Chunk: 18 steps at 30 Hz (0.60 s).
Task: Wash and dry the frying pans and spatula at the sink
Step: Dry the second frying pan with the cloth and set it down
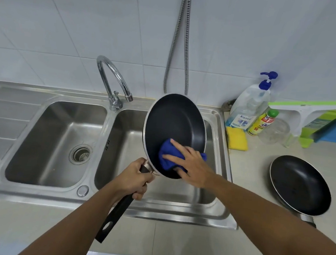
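Observation:
A black frying pan (175,124) is tilted up over the right basin of the steel sink (220,131). My left hand (135,179) grips its black handle close to the pan body. My right hand (190,162) presses a blue cloth (166,157) against the lower inside of the pan, fingers spread and straight. A second black frying pan (298,184) lies flat on the counter at the right. No spatula is in view.
A chrome tap (114,79) stands between the two basins. The left basin has a drain strainer (80,154). At the back right stand a pump soap bottle (250,105), a yellow bottle (263,122), a yellow sponge (236,140), a glass jar (276,131) and a green squeegee (307,109).

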Available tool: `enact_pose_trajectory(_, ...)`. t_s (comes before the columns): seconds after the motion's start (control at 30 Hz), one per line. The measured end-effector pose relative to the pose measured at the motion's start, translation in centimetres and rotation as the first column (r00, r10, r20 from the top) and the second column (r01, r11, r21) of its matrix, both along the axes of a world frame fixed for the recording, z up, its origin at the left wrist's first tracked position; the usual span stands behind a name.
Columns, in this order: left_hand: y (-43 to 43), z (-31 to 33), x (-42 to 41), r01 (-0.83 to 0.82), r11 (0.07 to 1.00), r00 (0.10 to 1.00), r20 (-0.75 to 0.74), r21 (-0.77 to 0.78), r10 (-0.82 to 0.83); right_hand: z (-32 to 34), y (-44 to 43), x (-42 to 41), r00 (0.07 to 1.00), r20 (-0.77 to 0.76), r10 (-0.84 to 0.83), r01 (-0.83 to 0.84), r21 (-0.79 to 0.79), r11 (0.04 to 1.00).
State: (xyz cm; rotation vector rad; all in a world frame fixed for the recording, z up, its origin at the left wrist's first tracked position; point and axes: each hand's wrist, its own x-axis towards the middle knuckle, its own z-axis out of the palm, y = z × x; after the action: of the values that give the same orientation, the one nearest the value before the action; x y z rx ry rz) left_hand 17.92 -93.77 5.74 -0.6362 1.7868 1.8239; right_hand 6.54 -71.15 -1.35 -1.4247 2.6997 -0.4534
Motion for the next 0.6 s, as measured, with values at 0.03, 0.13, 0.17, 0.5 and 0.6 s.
enact_pose_trajectory(0.03,-0.1,0.0,0.1,0.026,1.000,1.000,0.011,-0.005,-0.026,-0.8,1.1,-0.5,0.999,-0.020,-0.041,0.041,0.017,0.999)
enact_pose_trajectory(0.13,-0.3,0.4,0.3,0.115,0.993,0.993,0.031,-0.027,-0.115,-1.8,1.6,-3.0,0.958,0.001,-0.288,0.286,-0.124,0.950)
enact_pose_trajectory(0.17,-0.1,0.5,0.3,0.148,0.988,0.989,0.036,-0.042,-0.146,-1.4,0.8,-4.2,0.910,0.045,-0.412,0.411,-0.220,0.884)
enact_pose_trajectory(0.5,2.3,0.9,-2.0,0.082,0.989,0.996,-0.031,-0.120,-0.086,4.9,-5.5,-3.6,0.979,0.181,-0.090,0.157,-0.404,0.901)
enact_pose_trajectory(0.6,2.4,0.6,-2.4,-0.022,0.997,0.999,-0.050,-0.076,0.018,3.6,-2.3,-0.7,0.991,0.133,0.030,0.002,-0.231,0.973)
